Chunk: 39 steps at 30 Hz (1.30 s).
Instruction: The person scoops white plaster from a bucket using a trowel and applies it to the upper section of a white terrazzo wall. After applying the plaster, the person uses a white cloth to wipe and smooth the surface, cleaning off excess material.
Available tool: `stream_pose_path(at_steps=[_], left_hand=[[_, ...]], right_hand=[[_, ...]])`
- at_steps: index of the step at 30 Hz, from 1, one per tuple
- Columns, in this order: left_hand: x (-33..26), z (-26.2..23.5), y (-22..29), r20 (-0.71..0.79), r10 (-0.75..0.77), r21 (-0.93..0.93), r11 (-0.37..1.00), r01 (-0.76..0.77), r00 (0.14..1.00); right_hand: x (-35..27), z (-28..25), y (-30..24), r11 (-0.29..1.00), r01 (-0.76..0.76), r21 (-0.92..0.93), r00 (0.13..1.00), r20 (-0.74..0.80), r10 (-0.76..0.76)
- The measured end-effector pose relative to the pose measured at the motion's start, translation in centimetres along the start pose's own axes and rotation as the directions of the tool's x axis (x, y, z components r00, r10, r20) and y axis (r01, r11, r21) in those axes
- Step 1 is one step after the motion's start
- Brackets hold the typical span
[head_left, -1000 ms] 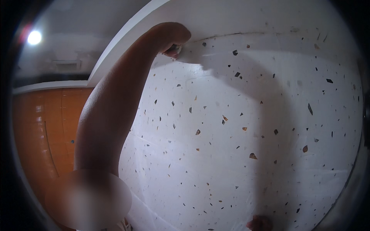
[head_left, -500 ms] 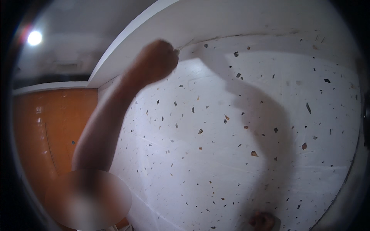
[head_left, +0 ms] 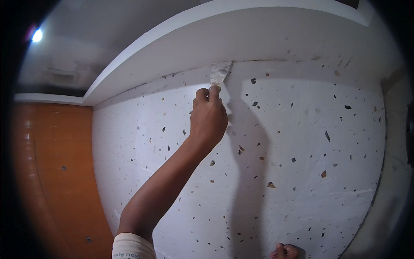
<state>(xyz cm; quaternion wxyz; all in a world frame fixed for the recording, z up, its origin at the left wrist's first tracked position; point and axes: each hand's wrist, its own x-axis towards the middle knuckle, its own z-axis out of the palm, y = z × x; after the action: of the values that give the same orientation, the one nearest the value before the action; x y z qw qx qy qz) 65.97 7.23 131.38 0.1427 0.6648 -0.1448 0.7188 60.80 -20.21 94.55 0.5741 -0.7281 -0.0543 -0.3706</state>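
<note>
My left hand (head_left: 210, 115) is raised in front of the speckled white wall (head_left: 310, 146), with its fingers closed round a putty knife (head_left: 221, 72). The knife's broad, smeared blade points up. Its end meets the dark seam where the speckled surface joins the plain pale band (head_left: 276, 39) above. The handle is mostly hidden in my grip. At the lower edge, part of my right hand (head_left: 286, 251) shows with curled fingers. What it holds, if anything, cannot be made out.
An orange panelled surface (head_left: 64, 172) stands at the left. Above it are a grey ceiling (head_left: 108, 39) and a bright lamp (head_left: 37, 35). A pale ledge (head_left: 258, 5) curves along the top. At the right, a rough greyish strip (head_left: 394, 164) borders the speckled wall.
My left hand has come down and right from the seam, and the knife's blade now shows broadly. The view has shifted. My right hand stays at the lower edge.
</note>
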Motion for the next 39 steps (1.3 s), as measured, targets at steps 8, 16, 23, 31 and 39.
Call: stream_pose_path(at_steps=[8, 16, 23, 31, 39], left_hand=[[0.6, 3.3, 1.0, -0.016, -0.085, -0.021, 0.996, 0.085, 0.996], [0.7, 3.2, 0.1, 0.002, -0.021, 0.013, 1.000, 0.021, 1.000], [-2.6, 0.9, 1.3, 0.071, 0.027, -0.021, 0.999, -0.025, 0.997], [-1.9, -0.4, -1.4, 0.020, -0.072, 0.035, 0.997, 0.071, 0.997], [-0.2, 0.8, -0.5, 0.005, -0.072, -0.009, 0.997, 0.072, 0.997]], right_hand=[[-0.1, 0.5, 1.7, 0.990, -0.105, 0.091, 0.994, -0.024, 0.107], [-0.2, 0.5, 1.7, 0.995, -0.054, 0.086, 0.998, 0.018, 0.052], [0.0, 0.3, 2.2, 0.993, -0.093, 0.079, 0.995, 0.050, 0.090], [-0.1, -0.1, 0.7, 0.999, -0.015, 0.037, 0.998, 0.062, 0.013], [0.0, 0.0, 1.7, 0.997, -0.060, 0.048, 0.996, 0.070, 0.057]])
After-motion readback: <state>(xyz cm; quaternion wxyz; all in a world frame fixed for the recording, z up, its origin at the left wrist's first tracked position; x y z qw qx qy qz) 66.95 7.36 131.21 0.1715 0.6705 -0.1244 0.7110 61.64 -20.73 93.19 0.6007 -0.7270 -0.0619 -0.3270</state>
